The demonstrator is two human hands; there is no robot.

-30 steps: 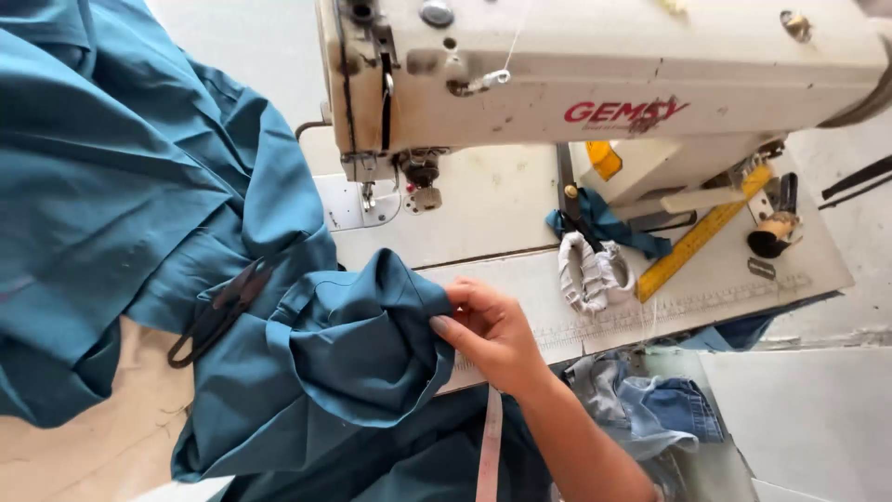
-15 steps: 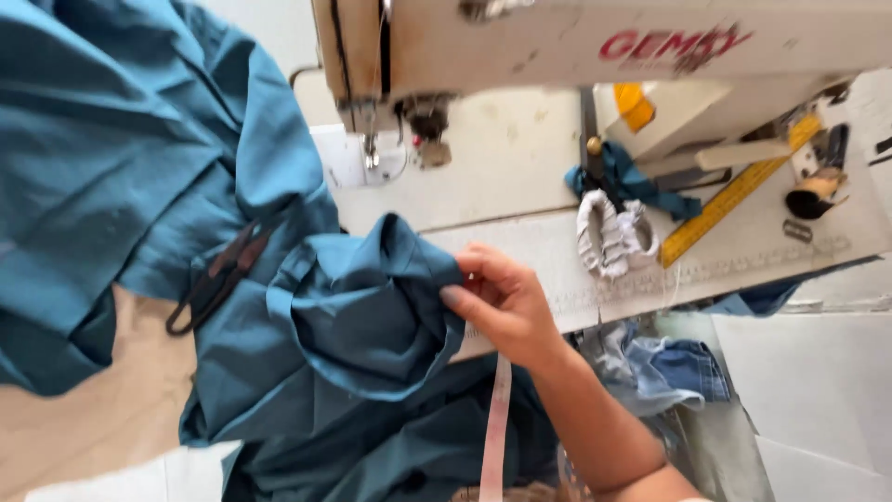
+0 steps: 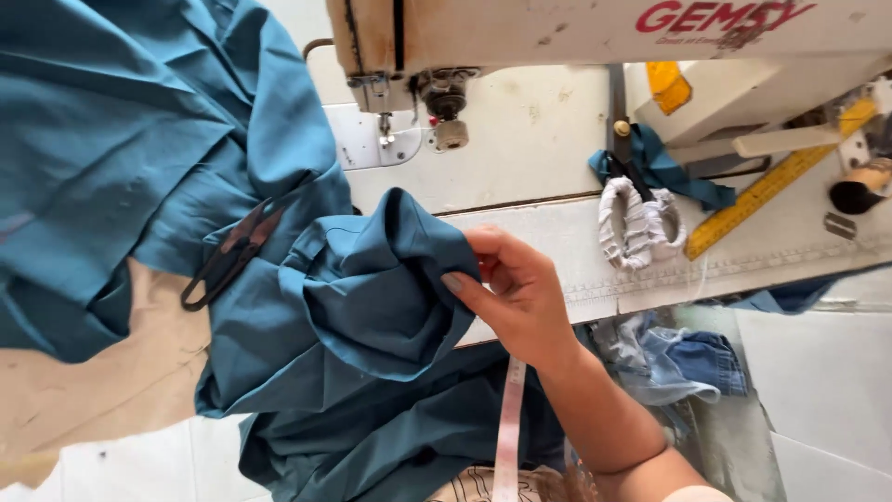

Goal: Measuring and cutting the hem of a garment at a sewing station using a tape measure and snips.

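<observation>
The right hand (image 3: 520,302) pinches a raised fold of the teal woven cotton-like garment (image 3: 353,307), thumb and fingertips closed on the cloth's edge just in front of the sewing machine. The left hand is out of view. The fabric is matte and smooth, creased into soft rounded ridges — it spreads from the upper left across the table and spills down over the near edge toward the person's lap.

On the cloth, left of the pinched fold, lie dark metal thread snips (image 3: 228,256) with a looped handle. The cream enamelled sewing machine (image 3: 557,37), scuffed and stained, stands behind; its needle and presser foot (image 3: 386,125) hang over a pale metal plate. To the right sit scissors with white cloth-wrapped handles (image 3: 636,223), resting on a scrap of teal fabric, and beside them a yellow flat ruler (image 3: 771,186) lies on a slant. A pale pink measuring tape (image 3: 508,418) hangs down by the wrist, and crumpled blue denim scraps (image 3: 683,363) lie below the table edge.

Against the frame half a second earlier, the hand holds the same fold in much the same place — the view has shifted slightly, showing less of the machine's right end.

The table (image 3: 530,158) is a worn off-white surface; the floor shows pale tiles and a tan patch at left.
</observation>
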